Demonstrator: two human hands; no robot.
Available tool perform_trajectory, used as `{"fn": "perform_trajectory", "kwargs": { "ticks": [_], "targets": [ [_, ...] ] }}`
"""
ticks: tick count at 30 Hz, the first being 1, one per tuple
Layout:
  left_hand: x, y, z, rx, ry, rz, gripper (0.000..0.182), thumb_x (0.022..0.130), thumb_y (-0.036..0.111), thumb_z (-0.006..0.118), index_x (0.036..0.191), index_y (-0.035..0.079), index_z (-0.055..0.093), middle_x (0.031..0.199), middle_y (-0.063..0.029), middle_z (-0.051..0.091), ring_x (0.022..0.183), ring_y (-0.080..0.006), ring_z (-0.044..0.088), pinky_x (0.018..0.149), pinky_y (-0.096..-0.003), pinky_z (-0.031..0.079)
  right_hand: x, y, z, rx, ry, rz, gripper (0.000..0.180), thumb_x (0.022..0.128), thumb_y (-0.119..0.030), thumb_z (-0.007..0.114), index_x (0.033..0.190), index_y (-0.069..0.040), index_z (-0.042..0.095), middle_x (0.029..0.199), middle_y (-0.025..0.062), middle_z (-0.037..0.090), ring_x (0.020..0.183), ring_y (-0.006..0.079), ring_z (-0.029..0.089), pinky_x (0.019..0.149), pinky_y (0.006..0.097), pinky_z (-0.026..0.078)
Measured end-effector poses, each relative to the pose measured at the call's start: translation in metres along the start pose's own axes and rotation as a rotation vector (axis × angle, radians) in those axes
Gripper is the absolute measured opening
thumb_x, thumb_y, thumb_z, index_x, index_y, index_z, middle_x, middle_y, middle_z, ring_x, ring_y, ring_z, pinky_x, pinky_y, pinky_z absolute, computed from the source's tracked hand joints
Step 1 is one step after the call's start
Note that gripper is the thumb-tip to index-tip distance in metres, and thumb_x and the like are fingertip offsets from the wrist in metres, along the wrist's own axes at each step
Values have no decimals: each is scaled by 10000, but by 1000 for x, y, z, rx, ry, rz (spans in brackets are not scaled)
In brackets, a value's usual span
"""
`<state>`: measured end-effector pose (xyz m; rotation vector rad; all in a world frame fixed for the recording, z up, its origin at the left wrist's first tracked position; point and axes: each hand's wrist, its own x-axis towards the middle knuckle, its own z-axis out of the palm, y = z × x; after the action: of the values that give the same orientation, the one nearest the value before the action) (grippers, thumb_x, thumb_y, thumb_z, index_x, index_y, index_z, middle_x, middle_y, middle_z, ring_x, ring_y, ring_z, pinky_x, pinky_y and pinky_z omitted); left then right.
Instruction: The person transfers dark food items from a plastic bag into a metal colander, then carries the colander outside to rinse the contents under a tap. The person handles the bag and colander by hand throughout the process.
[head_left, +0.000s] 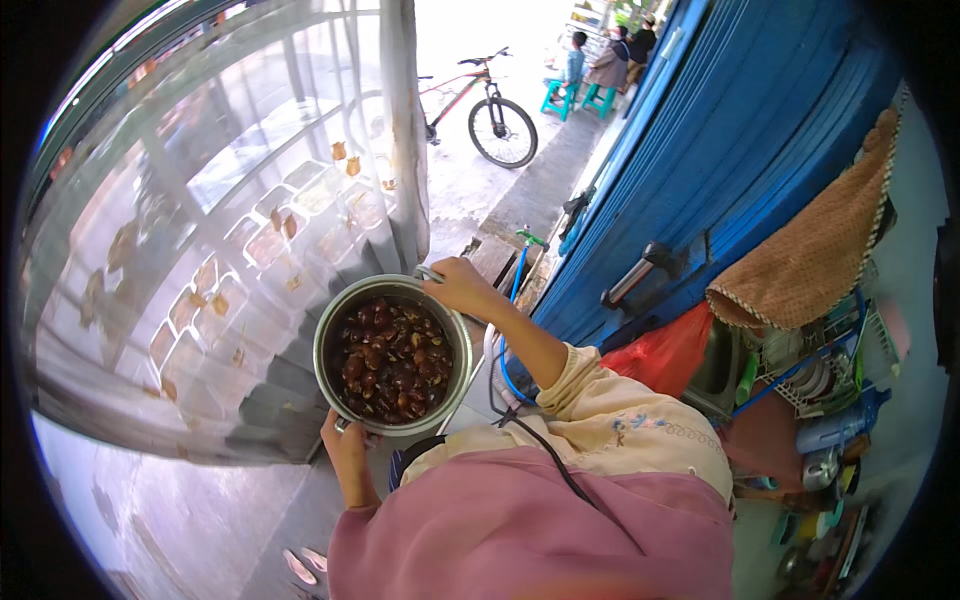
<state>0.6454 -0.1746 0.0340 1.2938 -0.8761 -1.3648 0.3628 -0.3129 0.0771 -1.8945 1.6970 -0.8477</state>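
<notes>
A round metal cooking pot (322, 352) hangs in front of my body beside the sheer curtain. Shiny dark brown, rounded pieces of food (394, 360) fill much of it, and they look wet. My right hand (454, 286) grips the loop handle on the pot's far side, with that arm stretched out. At the near side my left hand (347, 444) has hold of the opposite handle and wears a ring. The pot's underside is hidden from me.
A blue door (675, 180) with a metal handle stands at right; a brown towel (810, 232) hangs there. Below are a sink (716, 367) and a dish rack (810, 375). A blue hose (517, 300) runs by the doorway. Outside are a bicycle (502, 131) and seated people (607, 64).
</notes>
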Motion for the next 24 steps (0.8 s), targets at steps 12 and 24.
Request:
{"fn": "perform_trajectory", "kwargs": {
  "ticks": [12,24],
  "targets": [
    [308,-116,75,377,-485,70,404,808,103,588,1206,34,592,857,-45,636,716,-115,582,687,-259,504,-17,175,41,295,237,568,334,787,-44,528,1097,-23,651,598,75,617,450,136,589,388,284,506],
    [484,-282,4,735,-447,-100,294,858,106,589,1128,-7,622,925,-105,684,841,-137,628,768,-276,491,21,431,231,349,706,1408,325,719,-74,568,1005,-144,707,736,113,666,550,244,654,422,368,570]
  ]
}}
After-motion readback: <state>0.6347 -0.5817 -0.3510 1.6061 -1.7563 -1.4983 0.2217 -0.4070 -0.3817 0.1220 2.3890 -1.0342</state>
